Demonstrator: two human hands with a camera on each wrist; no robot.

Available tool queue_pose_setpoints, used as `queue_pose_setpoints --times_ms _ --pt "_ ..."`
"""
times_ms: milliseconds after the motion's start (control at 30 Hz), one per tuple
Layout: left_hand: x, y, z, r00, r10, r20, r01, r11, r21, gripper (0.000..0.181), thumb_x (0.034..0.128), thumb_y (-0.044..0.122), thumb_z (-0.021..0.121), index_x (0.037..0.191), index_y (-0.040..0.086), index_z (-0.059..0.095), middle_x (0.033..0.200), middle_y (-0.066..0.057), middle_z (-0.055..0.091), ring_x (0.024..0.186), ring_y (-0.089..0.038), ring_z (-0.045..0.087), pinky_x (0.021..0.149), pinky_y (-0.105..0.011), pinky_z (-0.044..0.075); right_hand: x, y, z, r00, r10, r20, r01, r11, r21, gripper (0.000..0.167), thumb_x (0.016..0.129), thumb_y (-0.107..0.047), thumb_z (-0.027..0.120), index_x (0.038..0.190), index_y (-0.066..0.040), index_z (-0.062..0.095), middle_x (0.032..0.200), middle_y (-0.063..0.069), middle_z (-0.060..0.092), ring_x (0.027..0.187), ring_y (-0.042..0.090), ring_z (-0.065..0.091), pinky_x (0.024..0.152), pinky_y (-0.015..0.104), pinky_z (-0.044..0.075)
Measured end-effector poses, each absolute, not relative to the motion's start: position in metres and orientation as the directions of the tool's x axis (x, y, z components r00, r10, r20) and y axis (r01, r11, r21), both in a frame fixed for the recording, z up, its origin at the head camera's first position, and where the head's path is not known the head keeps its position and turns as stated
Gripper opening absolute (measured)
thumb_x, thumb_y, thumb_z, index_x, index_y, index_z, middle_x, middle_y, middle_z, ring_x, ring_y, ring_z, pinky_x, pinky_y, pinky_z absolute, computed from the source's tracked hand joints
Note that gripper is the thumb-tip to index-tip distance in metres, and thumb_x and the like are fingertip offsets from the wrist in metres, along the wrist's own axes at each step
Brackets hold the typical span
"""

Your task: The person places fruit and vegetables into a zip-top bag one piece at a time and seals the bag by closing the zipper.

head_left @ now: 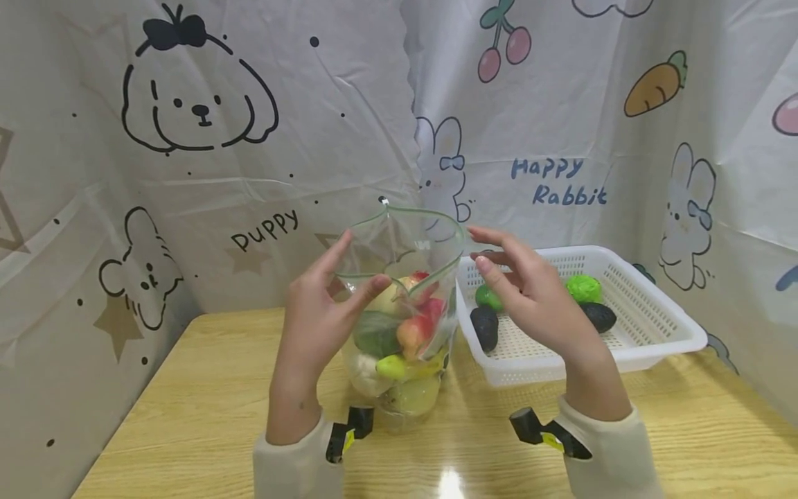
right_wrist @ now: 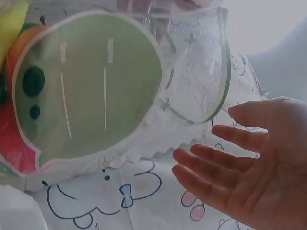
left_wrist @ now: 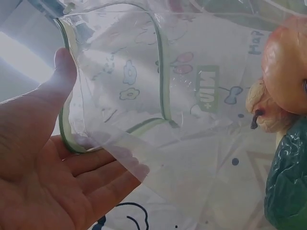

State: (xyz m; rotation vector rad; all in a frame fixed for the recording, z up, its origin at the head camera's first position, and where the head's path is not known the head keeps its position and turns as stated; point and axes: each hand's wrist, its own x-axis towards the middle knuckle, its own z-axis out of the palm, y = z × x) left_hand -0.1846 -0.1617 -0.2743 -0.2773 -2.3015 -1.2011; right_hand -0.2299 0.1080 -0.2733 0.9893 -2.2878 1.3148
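A clear zip bag (head_left: 430,244) with a green-edged mouth stands upright on the table, its mouth spread wide. Inside it are toy-like fruits and vegetables, among them a red-orange fruit (head_left: 414,334), a dark green piece (head_left: 377,333) and a yellow piece (head_left: 391,367). My left hand (head_left: 321,312) is at the left side of the mouth, fingers extended along the outside and thumb touching the rim, as the left wrist view shows. My right hand (head_left: 530,294) hovers at the right of the rim with fingers spread; in the right wrist view its fingertips (right_wrist: 184,155) are apart from the bag.
A white plastic basket (head_left: 661,312) stands to the right, behind my right hand. It holds dark avocado-like pieces (head_left: 484,328), a green round piece (head_left: 489,296) and a bright green leafy piece (head_left: 584,288). The wooden table (head_left: 206,402) meets a printed cloth (head_left: 349,159) at the back.
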Motion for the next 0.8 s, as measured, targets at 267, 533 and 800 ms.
queue_pose_setpoints --times_ms 267,533,800 --pt "-0.184 -0.162 -0.273 -0.848 -0.059 0.527 0.393 0.598 0.699 0.085 0.0877 0.052 0.073 0.156 0.014 0.041 0.158 -0.002 0.042 0.087 -0.026 0.059 0.091 -0.043 0.051 -0.246 0.121 -0.281 -0.757 -0.417 0.504 -0.653 0.465 -0.597 0.04 0.108 -0.019 0.05 0.145 -0.004 0.051 0.146 0.016 0.051 0.127 0.037 0.058 0.098 0.053 0.054" --pt "-0.184 -0.161 -0.274 -0.848 -0.055 0.526 0.388 0.613 0.689 0.084 0.0883 0.053 0.072 0.156 0.015 0.041 0.158 -0.002 0.043 0.078 -0.022 0.056 0.081 -0.037 0.048 -0.28 0.129 -0.314 -0.855 -0.454 0.25 -0.514 0.68 -0.523 0.04 0.108 -0.013 0.047 0.142 0.007 0.05 0.143 0.029 0.052 0.133 0.048 0.048 0.109 0.061 0.042" --pt "-0.184 -0.161 -0.273 -0.854 -0.049 0.518 0.388 0.604 0.697 0.084 0.0883 0.051 0.074 0.157 0.015 0.04 0.16 -0.002 0.04 0.116 -0.03 0.063 0.103 -0.048 0.051 -0.305 0.136 -0.352 -0.878 -0.474 -0.06 -0.403 0.801 -0.443 0.048 0.101 -0.011 0.058 0.141 0.012 0.048 0.142 0.033 0.052 0.134 0.05 0.046 0.11 0.062 0.04"
